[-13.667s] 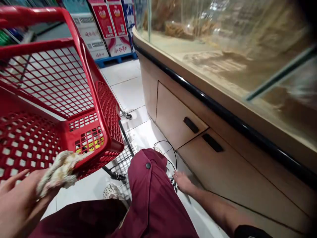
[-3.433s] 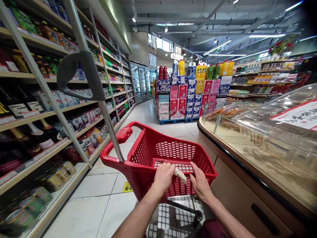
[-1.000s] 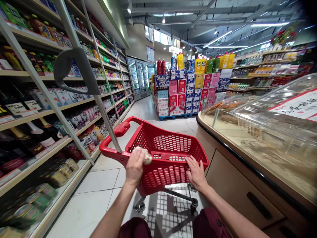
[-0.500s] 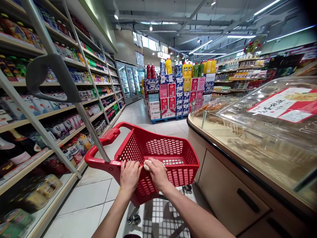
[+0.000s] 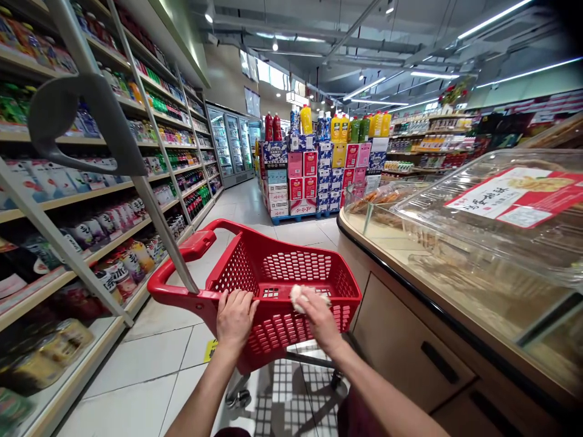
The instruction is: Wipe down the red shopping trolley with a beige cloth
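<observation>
A red plastic shopping cart (image 5: 282, 331) with perforated basket walls stands in front of me. My left hand (image 5: 235, 318) is closed over the basket's near rim, close to the handle end. In my right hand (image 5: 316, 312) is a bunched white cloth (image 5: 299, 297), pressed on the same rim farther to the right. Part of the cloth is hidden under the fingers. A grey metal pole (image 5: 164, 233) with a dark grey grip (image 5: 104, 130) rises in front of the cart's handle.
Drink shelves (image 5: 107, 246) line the left side. On the right stands a display counter (image 5: 401, 340) with clear plastic food boxes (image 5: 492, 200). Ahead are stacked drink cartons (image 5: 303, 185) on a blue pallet and glass-door fridges (image 5: 232, 142). White tiles (image 5: 136, 358) cover the floor.
My right hand has slid the cloth rightward along the basket rim, away from my left hand. My left hand stays on the rim. The view has shifted slightly.
</observation>
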{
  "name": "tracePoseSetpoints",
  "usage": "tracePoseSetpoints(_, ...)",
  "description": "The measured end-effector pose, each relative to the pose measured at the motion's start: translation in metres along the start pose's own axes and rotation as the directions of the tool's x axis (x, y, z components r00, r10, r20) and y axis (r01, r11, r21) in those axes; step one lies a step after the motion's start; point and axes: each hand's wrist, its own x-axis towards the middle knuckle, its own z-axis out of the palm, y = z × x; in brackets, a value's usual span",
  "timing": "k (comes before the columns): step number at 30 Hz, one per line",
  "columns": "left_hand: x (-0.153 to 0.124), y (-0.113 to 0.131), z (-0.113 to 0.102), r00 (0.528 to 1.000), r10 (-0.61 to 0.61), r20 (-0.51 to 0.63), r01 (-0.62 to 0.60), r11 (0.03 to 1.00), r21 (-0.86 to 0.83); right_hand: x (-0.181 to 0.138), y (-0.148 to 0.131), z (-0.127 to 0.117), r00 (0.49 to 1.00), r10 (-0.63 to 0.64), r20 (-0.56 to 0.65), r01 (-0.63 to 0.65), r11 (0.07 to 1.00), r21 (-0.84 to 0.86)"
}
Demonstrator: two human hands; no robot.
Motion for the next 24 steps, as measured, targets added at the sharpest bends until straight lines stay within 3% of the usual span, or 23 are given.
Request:
tracePoseSetpoints(3,0.001,0.002,0.000,1.000,-0.006,0.019,0.005,1.000,0.019,-0.017,0.042,-0.030,0.983,0.167,-0.075,-0.173,0.981,-0.083)
tracePoseSetpoints(6,0.002,0.005,0.000,1.000,-0.019,0.023,0.019,1.000,0.022,-0.022,0.047,-0.032,0.941,0.290,-0.173,-0.312,0.943,-0.118)
tracePoseSetpoints(9,0.004,0.008,-0.001,1.000,-0.003,0.026,0.003,0.999,0.032,-0.011,0.022,-0.013,0.989,0.144,-0.041,-0.146,0.989,-0.038)
tracePoseSetpoints(11,0.005,0.008,-0.002,0.999,0.019,0.038,-0.021,0.999,0.041,-0.006,0.020,-0.012,0.996,0.083,0.014,-0.083,0.997,0.000)
tracePoseSetpoints(13,0.005,0.007,-0.003,0.998,0.033,0.048,-0.035,0.998,0.046,-0.007,0.035,-0.024,0.984,0.174,-0.040,-0.176,0.984,-0.032)
tracePoseSetpoints(16,0.005,0.008,-0.002,0.999,0.029,0.037,-0.031,0.999,0.044,-0.013,0.054,-0.038,0.919,0.355,-0.170,-0.373,0.923,-0.094)
tracePoseSetpoints(18,0.004,0.009,-0.001,0.999,0.025,0.027,-0.026,0.999,0.042,-0.012,0.049,-0.033,0.935,0.325,-0.140,-0.338,0.937,-0.082)
tracePoseSetpoints(21,0.004,0.010,-0.001,0.999,0.037,0.030,-0.038,0.999,0.039,-0.006,0.035,-0.021,0.989,0.147,-0.001,-0.147,0.989,-0.015)
tracePoseSetpoints(24,0.002,0.010,-0.002,0.999,0.038,0.019,-0.038,0.999,0.035,-0.007,0.046,-0.031,0.981,0.190,-0.028,-0.191,0.981,-0.043)
